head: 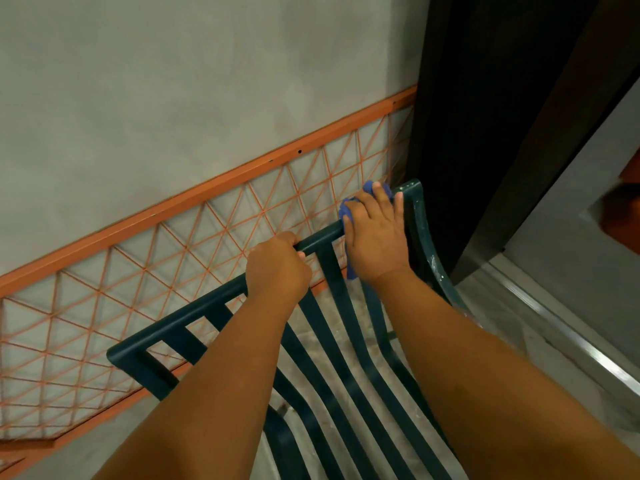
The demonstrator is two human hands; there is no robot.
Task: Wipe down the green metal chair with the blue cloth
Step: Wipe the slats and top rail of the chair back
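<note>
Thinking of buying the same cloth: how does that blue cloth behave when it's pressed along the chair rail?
The small blue cloth looks soft and floppy: it bunches under the right hand and hangs below the green metal chair's top rail. It probably moulds around the rail and weighs very little.

Under you, pale floor, seen between slats. Green metal chair stands on it, near grey wall with orange lattice panel.

Blue cloth on green chair rail
</note>
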